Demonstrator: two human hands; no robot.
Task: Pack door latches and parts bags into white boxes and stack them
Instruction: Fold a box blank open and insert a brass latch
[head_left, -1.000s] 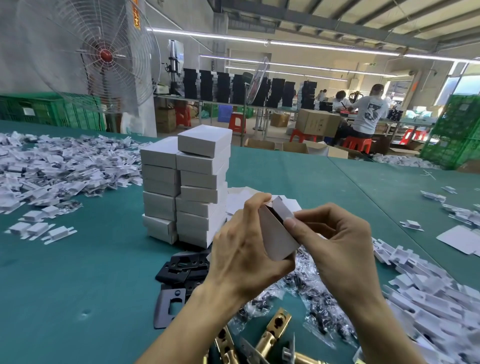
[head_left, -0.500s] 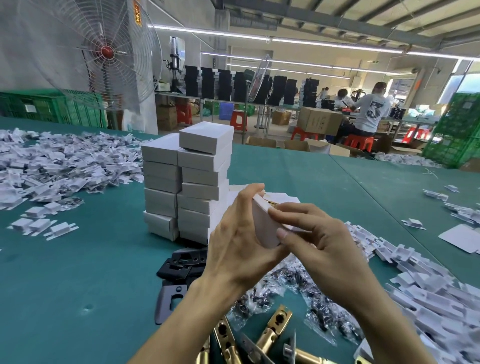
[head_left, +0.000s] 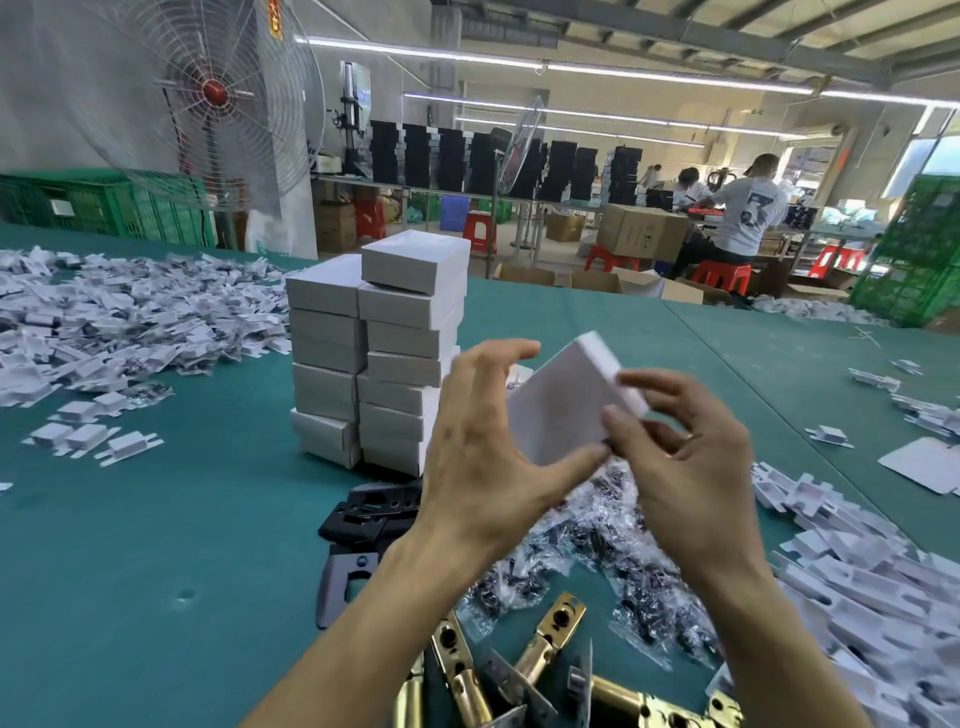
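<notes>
Left hand: the left hand (head_left: 483, 457) is up over the table with its fingers spread and lightly bent. The thumb reaches to the lower corner of the box, and the forefinger stands clear above it.
Right hand: the right hand (head_left: 691, 467) pinches the far end of the box between thumb and forefinger, though motion blur hides the finer grip.
Box in hand: a small white cardboard box (head_left: 561, 400), closed as far as I can tell, is held tilted in the air between both hands. It is above the bags and near the stack.
Stack: closed white boxes (head_left: 374, 358) stand in two columns touching side by side. The right column is taller, and its top box sits a little askew.
Latches: brass tubular door latches (head_left: 550, 639) lie loose at the near edge, below the wrists.
Bags: clear plastic parts bags of dark screws (head_left: 587, 545) are heaped under the hands.
Plates: black metal strike plates (head_left: 374, 509) lie at the foot of the stack.
Blanks: flat white unfolded box blanks (head_left: 857, 571) are piled to the right, with a wider heap (head_left: 104, 322) on the far left.
Table: a teal-green cloth-covered table (head_left: 130, 545) carries all of it.
Beyond: a large wire-caged fan (head_left: 208, 98) stands at the left, and seated workers (head_left: 748, 213) sit at a far bench.
</notes>
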